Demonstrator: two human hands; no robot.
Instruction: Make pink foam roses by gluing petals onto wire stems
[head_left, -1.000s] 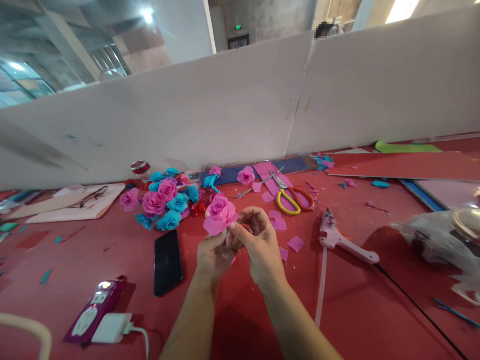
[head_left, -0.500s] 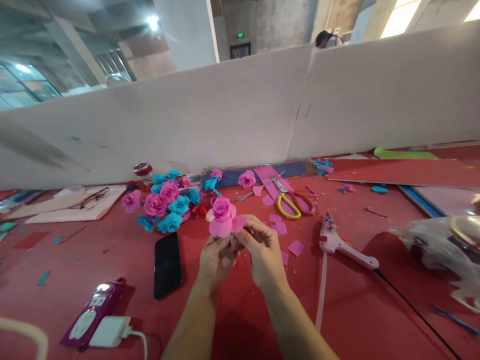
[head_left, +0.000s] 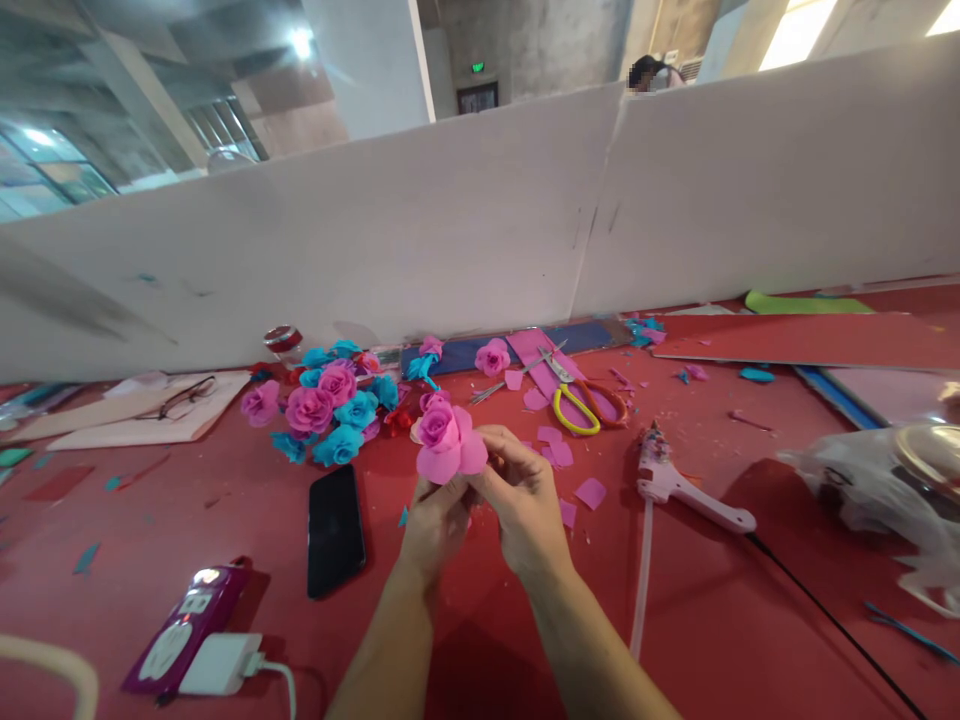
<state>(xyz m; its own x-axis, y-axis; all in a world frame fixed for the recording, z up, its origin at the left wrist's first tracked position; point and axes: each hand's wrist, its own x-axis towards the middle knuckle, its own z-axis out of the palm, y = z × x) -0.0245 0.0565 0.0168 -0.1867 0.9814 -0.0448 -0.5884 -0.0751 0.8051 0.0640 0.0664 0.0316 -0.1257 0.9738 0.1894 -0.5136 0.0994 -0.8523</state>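
A pink paper rose (head_left: 448, 440) with broad outer petals is held up between both my hands over the red table. My left hand (head_left: 437, 525) is closed around its underside, the fingertips partly hidden beneath the petals. With thumb and fingers my right hand (head_left: 525, 500) pinches the lower right petal. Loose pink paper petals (head_left: 590, 492) lie to the right of my hands. Beyond them are scissors (head_left: 576, 408) with yellow and orange handles, resting on a pink paper strip (head_left: 534, 347). A bunch of pink and blue paper roses (head_left: 337, 408) lies behind on the left.
A glue gun (head_left: 694, 500) with a glue stick and black cord lies to the right, near a plastic bag (head_left: 862, 490). On the left are a black phone (head_left: 335, 530), a purple power strip (head_left: 187, 635) with a white charger (head_left: 221, 663), and glasses (head_left: 176, 398). A white partition (head_left: 375, 240) stands behind.
The rose has tilted left, and its right outer petal now sits up closer against the bloom. Both hands stay in nearly the same place, still holding it.
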